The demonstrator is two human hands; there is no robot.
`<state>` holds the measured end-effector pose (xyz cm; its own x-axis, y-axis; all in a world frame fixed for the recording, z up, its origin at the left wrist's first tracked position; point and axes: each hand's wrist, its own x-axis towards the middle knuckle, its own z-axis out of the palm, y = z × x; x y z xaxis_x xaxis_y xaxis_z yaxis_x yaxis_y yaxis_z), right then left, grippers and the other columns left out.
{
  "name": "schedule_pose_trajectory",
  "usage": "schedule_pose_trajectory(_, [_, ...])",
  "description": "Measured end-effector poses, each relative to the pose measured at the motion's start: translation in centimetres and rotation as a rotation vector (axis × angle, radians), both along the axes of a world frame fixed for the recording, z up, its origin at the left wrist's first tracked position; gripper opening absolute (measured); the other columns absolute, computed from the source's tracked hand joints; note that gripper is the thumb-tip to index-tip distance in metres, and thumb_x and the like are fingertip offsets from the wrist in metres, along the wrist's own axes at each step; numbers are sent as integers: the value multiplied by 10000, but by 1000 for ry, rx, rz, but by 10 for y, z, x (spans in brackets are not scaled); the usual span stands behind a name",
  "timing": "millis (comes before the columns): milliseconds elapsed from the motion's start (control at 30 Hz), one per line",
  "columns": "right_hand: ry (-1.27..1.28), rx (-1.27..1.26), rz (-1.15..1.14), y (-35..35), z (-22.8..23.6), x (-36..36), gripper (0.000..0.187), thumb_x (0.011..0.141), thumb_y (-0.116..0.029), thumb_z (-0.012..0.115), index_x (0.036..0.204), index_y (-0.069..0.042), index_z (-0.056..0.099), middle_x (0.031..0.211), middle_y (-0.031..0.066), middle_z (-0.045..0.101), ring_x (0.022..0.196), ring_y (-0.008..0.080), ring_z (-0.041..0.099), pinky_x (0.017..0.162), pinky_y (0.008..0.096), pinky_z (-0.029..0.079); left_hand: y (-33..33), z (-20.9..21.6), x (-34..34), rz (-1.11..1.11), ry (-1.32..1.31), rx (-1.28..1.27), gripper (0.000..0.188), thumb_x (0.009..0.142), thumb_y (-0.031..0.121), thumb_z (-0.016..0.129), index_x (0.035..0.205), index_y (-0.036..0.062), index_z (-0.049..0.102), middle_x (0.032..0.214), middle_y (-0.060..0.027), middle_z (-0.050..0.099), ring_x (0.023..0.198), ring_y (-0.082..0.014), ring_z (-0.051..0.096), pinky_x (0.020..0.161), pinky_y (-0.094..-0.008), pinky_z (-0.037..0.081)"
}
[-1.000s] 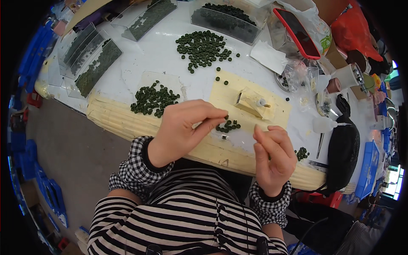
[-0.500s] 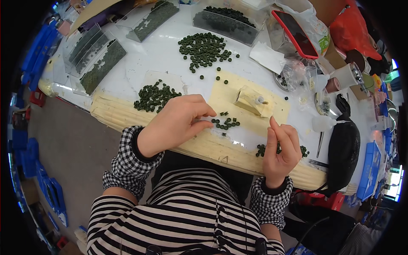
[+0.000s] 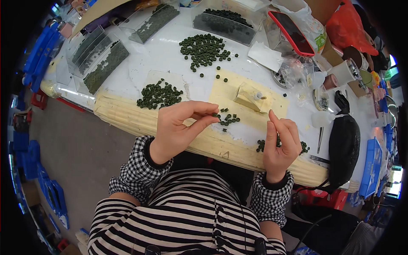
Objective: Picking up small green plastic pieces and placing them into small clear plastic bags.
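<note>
My left hand (image 3: 180, 126) pinches a small dark green round piece (image 3: 216, 115) between thumb and forefinger. Just beyond its fingertips lies a small cluster of the same green pieces (image 3: 229, 120). My right hand (image 3: 280, 144) is raised over the table's near edge, thumb and forefinger together; whatever sits between them is too small to make out. More green pieces (image 3: 304, 148) lie partly hidden behind that hand. Between and beyond the hands, a cream-coloured block with a short metal pin (image 3: 250, 97) rests on a yellowish sheet (image 3: 221, 88).
Larger heaps of green pieces lie at left (image 3: 158, 94) and far middle (image 3: 204, 51). Clear bins (image 3: 225, 26) stand behind. A red-cased phone (image 3: 292, 34) leans at far right, near plastic bags, tweezers (image 3: 320, 139) and a black bag (image 3: 343, 148). Padding (image 3: 127, 115) covers the front edge.
My left hand has shifted right and turned, its fingertips now closed on a green piece at the small cluster. My right hand has barely moved.
</note>
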<state>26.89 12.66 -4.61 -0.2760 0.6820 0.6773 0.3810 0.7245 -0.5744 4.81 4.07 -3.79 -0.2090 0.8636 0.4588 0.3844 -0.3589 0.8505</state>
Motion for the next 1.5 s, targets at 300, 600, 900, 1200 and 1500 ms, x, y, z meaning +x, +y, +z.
schedule_pose_trajectory(300, [-4, -8, -35, 0, -1, 1, 264, 804, 52, 704, 1059, -12, 733, 818, 87, 615, 755, 209, 578, 685, 297, 471, -4, -8, 13, -308, -599, 43, 190, 844, -108, 667, 1029, -65, 655, 970, -189, 707, 878, -233, 712, 788, -315, 600])
schedule_pose_trajectory(600, [-13, -13, -38, -1, -1, 2, 249, 811, 46, 702, 1051, -15, 737, 813, 87, 619, 755, 203, 580, 679, 295, 469, 5, -29, 11, -702, -1097, -139, 175, 864, 75, 724, 1007, 11, 644, 912, -156, 697, 793, -206, 697, 627, -264, 574])
schedule_pose_trajectory(900, [-7, -7, -55, 2, -2, 0, 252, 806, 49, 706, 1046, -18, 739, 802, 83, 622, 725, 188, 573, 636, 284, 457, 11, -33, 4, -928, -1206, -204, 178, 895, 85, 692, 1039, -6, 643, 899, -147, 702, 735, -173, 684, 649, -243, 570])
schedule_pose_trajectory(1200, [-12, -47, -34, 1, -1, 2, 261, 795, 75, 692, 1036, -13, 738, 782, 75, 602, 717, 201, 560, 652, 293, 455, 12, -19, 8, -976, -1258, -263, 161, 955, 234, 642, 963, 96, 560, 797, -25, 615, 662, -112, 551, 547, -213, 425])
schedule_pose_trajectory(1500, [-34, -49, -10, -1, 1, 3, 266, 781, 80, 694, 1032, 0, 733, 774, 85, 591, 726, 232, 549, 712, 340, 467, 11, -21, 10, -850, -1295, -368, 165, 1006, 180, 559, 1071, 28, 565, 884, -33, 623, 786, -92, 584, 708, -216, 499])
